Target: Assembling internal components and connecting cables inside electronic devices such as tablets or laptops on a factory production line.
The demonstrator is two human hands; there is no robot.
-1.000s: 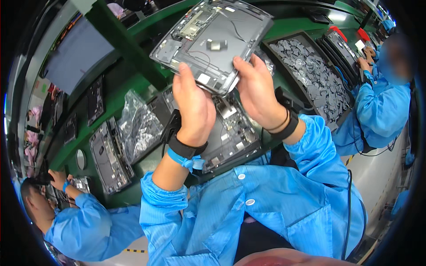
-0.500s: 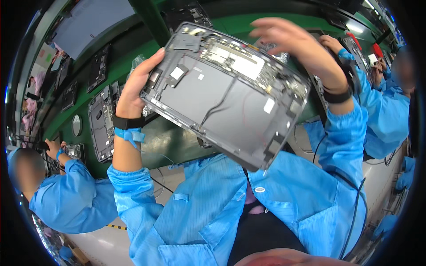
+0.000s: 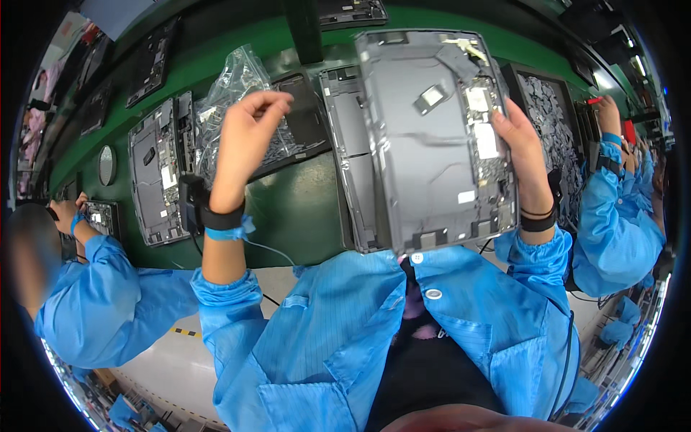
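My right hand (image 3: 525, 155) grips the right edge of a grey tablet housing (image 3: 425, 155), holding it raised and tilted over the bench. Its inside faces me: a circuit board runs along the right side, and thin wires cross the bare grey panel. My left hand (image 3: 252, 129) is off the housing, its fingers curled together above a clear plastic bag (image 3: 237, 79) of small parts. Whether anything is between those fingertips cannot be made out. Behind the raised housing, another opened housing (image 3: 349, 137) lies on the bench, partly hidden.
Left on the green bench (image 3: 288, 230) lies another opened housing (image 3: 155, 173), near a small round dish (image 3: 106, 165). A dark tray (image 3: 551, 115) of small grey pieces stands at right. A dark post (image 3: 302, 32) rises behind. Co-workers in blue work at both sides.
My left hand has let go of the tablet housing and moved over the bag. My right hand has taken its right edge, and the housing has turned more upright and shifted right.
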